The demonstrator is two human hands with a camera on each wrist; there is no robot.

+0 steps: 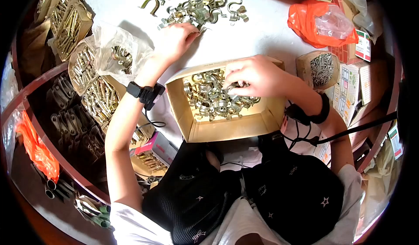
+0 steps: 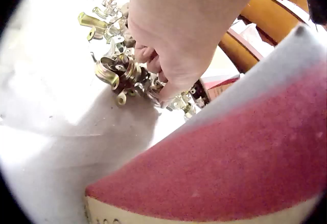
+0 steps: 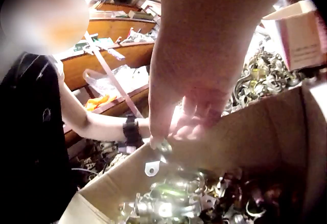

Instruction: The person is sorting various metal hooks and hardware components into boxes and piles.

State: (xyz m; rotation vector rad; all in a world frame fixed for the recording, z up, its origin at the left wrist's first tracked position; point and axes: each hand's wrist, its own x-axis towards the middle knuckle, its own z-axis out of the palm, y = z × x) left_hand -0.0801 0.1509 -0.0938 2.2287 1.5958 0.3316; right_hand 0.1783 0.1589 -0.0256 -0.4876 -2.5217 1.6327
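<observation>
R hand (image 1: 257,76) pinches metal clip (image 3: 152,169) above cardboard box (image 1: 235,132); L hand (image 1: 176,40) at clip pile (image 1: 196,4)

Green-and-white label (image 1: 363,45), far R, too small to read; printing below red panel (image 2: 214,147), L wrist view, cut off. L fingertips part-hidden among clips, so can't tell if they hold any. Pinched clip sits below R thumb, w/ loose clips (image 1: 214,100) beneath.

the head view looks forward and down from above, widest. the left wrist view peers closely across the desk (image 1: 262,35) at the far clamp pile (image 1: 203,5); the right wrist view faces left, close over the cardboard box (image 1: 233,134), which the head view shares.
</observation>
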